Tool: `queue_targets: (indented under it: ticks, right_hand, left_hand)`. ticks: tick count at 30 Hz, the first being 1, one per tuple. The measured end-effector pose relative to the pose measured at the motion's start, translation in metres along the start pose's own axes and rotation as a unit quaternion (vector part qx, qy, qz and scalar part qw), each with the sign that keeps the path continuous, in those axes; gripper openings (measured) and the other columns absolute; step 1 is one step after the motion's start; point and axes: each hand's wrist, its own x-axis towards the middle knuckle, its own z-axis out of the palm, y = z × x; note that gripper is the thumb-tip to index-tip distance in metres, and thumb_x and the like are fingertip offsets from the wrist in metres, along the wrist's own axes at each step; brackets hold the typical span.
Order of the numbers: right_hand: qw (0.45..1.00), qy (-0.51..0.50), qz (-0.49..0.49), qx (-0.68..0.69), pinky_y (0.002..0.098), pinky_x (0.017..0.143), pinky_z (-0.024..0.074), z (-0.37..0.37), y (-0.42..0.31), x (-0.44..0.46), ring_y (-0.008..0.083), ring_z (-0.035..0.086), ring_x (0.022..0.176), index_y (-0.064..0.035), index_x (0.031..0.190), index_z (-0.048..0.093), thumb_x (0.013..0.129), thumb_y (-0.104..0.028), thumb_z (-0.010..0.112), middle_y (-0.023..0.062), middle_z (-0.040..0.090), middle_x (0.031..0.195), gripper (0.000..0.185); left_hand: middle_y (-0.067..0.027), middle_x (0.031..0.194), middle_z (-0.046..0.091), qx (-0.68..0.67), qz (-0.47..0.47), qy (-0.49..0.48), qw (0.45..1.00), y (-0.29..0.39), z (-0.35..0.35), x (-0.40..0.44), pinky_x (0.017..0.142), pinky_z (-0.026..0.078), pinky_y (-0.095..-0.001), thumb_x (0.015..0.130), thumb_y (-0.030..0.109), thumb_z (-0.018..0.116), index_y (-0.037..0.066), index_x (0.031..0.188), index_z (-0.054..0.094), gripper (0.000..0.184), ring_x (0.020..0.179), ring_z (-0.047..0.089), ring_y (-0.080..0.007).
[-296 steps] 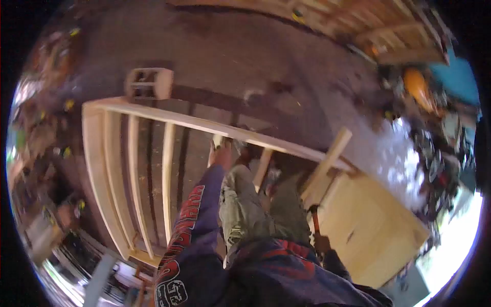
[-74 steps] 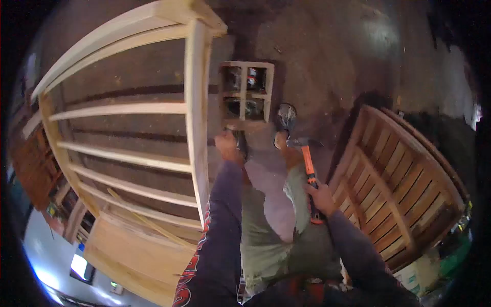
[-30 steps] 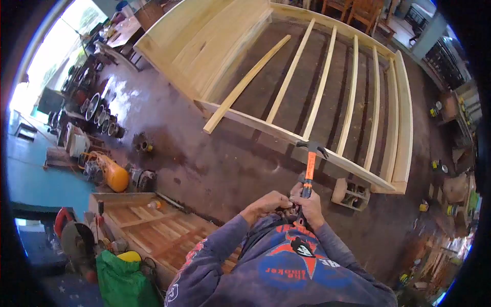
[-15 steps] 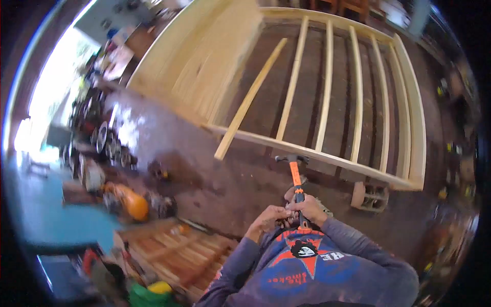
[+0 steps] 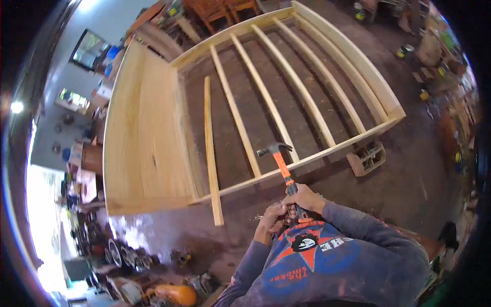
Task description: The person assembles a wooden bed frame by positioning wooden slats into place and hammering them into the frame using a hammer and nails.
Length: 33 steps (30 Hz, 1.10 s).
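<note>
My right hand [image 5: 305, 198] is wrapped round the dark grip of an orange claw hammer [image 5: 283, 168], its head pointing up and away from me. Against it, near my chest, my left hand [image 5: 276, 217] has its fingers curled; what lies in them is too small to name. Beyond the hammer stands a pale wooden bed frame [image 5: 236, 188] with several parallel slats [image 5: 263, 91]. A loose slat [image 5: 209, 148] lies across the frame beside the headboard panel [image 5: 146, 138], its near end sticking out past the side rail.
A small wooden block frame [image 5: 366, 158] sits on the floor by the frame's near right corner. Wooden chairs [image 5: 209, 13] stand at the far side. An orange tank [image 5: 175, 294] and metal parts [image 5: 125, 255] are at the lower left. Clutter lines the right wall.
The view has swung round, bringing the headboard and window wall further in. The hammer, earlier low by my right leg, is now raised before my chest, with both hands together.
</note>
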Motion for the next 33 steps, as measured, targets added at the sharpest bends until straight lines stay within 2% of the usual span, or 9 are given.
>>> queue_targets:
  ticks: [9, 14, 17, 19, 22, 26, 29, 31, 33]
  right_hand:
    - [0.968, 0.234, -0.021, 0.092, 0.0254, 0.055, 0.048, -0.021, 0.002, -0.053, 0.0101, 0.059, 0.06, -0.0021, 0.093, 0.062, 0.082, -0.011, 0.074, 0.002, 0.063, 0.072, 0.019]
    - [0.884, 0.415, 0.02, 0.214, 0.025, 0.047, 0.0435, -0.055, 0.055, -0.102, 0.0102, 0.06, 0.058, -0.0014, 0.089, 0.066, 0.084, -0.016, 0.07, 0.0046, 0.068, 0.075, 0.016]
    - [0.815, 0.488, 0.039, 0.311, 0.0265, 0.039, 0.0374, -0.078, 0.087, -0.123, 0.0108, 0.057, 0.05, -0.0032, 0.082, 0.067, 0.082, -0.016, 0.068, 0.0039, 0.066, 0.069, 0.013]
    - [0.783, 0.52, 0.048, 0.339, 0.0303, 0.046, 0.0417, -0.102, 0.125, -0.138, 0.0134, 0.056, 0.055, -0.0022, 0.077, 0.069, 0.078, -0.017, 0.073, 0.0031, 0.062, 0.069, 0.015]
    - [0.729, 0.568, 0.025, 0.382, 0.0295, 0.046, 0.0408, -0.126, 0.143, -0.156, 0.0138, 0.054, 0.053, -0.0024, 0.08, 0.069, 0.079, -0.016, 0.071, 0.003, 0.06, 0.069, 0.014]
    - [0.701, 0.552, -0.03, 0.451, 0.0295, 0.047, 0.0417, -0.187, 0.155, -0.166, 0.0132, 0.055, 0.055, -0.0047, 0.077, 0.065, 0.082, -0.015, 0.068, 0.0028, 0.06, 0.069, 0.012]
    - [0.716, 0.513, -0.02, 0.473, 0.0301, 0.047, 0.0422, -0.256, 0.181, -0.163, 0.0138, 0.056, 0.056, -0.0055, 0.073, 0.061, 0.083, -0.016, 0.067, 0.0033, 0.059, 0.068, 0.015]
    - [0.765, 0.497, 0.046, 0.407, 0.0303, 0.047, 0.0436, -0.307, 0.199, -0.16, 0.0144, 0.057, 0.057, -0.0041, 0.074, 0.061, 0.081, -0.014, 0.067, 0.0047, 0.059, 0.067, 0.013]
    - [0.785, 0.451, 0.139, 0.402, 0.0311, 0.048, 0.0443, -0.361, 0.183, -0.183, 0.0146, 0.058, 0.057, -0.0031, 0.073, 0.06, 0.08, -0.013, 0.067, 0.0053, 0.059, 0.067, 0.013]
  left_hand:
    - [-0.0065, 0.08, 0.066, 0.158, -0.193, -0.161, 0.955, 0.045, 0.009, 0.061, 0.064, 0.051, -0.027, 0.089, 0.023, 0.07, -0.004, 0.125, 0.055, 0.048, 0.071, 0.065, -0.0158]
    - [-0.0106, 0.081, 0.067, 0.216, -0.283, -0.229, 0.906, 0.059, 0.045, 0.087, 0.065, 0.054, -0.0278, 0.089, 0.017, 0.068, 0.002, 0.136, 0.043, 0.055, 0.074, 0.067, -0.0175]
    - [-0.0134, 0.089, 0.068, 0.178, -0.242, -0.169, 0.939, 0.051, 0.056, 0.111, 0.062, 0.055, -0.0271, 0.09, 0.015, 0.066, 0.002, 0.129, 0.047, 0.045, 0.076, 0.068, -0.0191]
    - [-0.0164, 0.098, 0.068, 0.162, -0.232, -0.124, 0.951, 0.046, 0.071, 0.131, 0.062, 0.058, -0.028, 0.091, 0.01, 0.063, 0.0, 0.126, 0.047, 0.039, 0.077, 0.069, -0.0209]
    - [-0.0243, 0.11, 0.063, 0.185, -0.243, -0.126, 0.944, 0.033, 0.077, 0.181, 0.079, 0.061, -0.035, 0.091, 0.001, 0.055, -0.005, 0.129, 0.044, 0.04, 0.081, 0.069, -0.0226]
    - [-0.0279, 0.117, 0.059, 0.262, -0.206, -0.112, 0.936, 0.01, 0.135, 0.232, 0.078, 0.062, -0.0353, 0.088, 0.003, 0.059, -0.006, 0.136, 0.04, 0.052, 0.086, 0.069, -0.0225]
    - [-0.0218, 0.115, 0.062, 0.312, -0.209, -0.111, 0.92, -0.018, 0.18, 0.294, 0.078, 0.06, -0.0332, 0.086, 0.004, 0.061, -0.007, 0.133, 0.043, 0.051, 0.088, 0.067, -0.024]
    - [-0.018, 0.111, 0.061, 0.25, -0.222, -0.113, 0.936, -0.047, 0.181, 0.354, 0.078, 0.059, -0.0371, 0.085, 0.001, 0.061, -0.002, 0.134, 0.043, 0.052, 0.088, 0.065, -0.0249]
    - [-0.0159, 0.107, 0.061, 0.321, -0.193, -0.034, 0.926, -0.115, 0.221, 0.426, 0.072, 0.058, -0.034, 0.086, -0.003, 0.057, -0.001, 0.128, 0.046, 0.043, 0.087, 0.064, -0.0227]
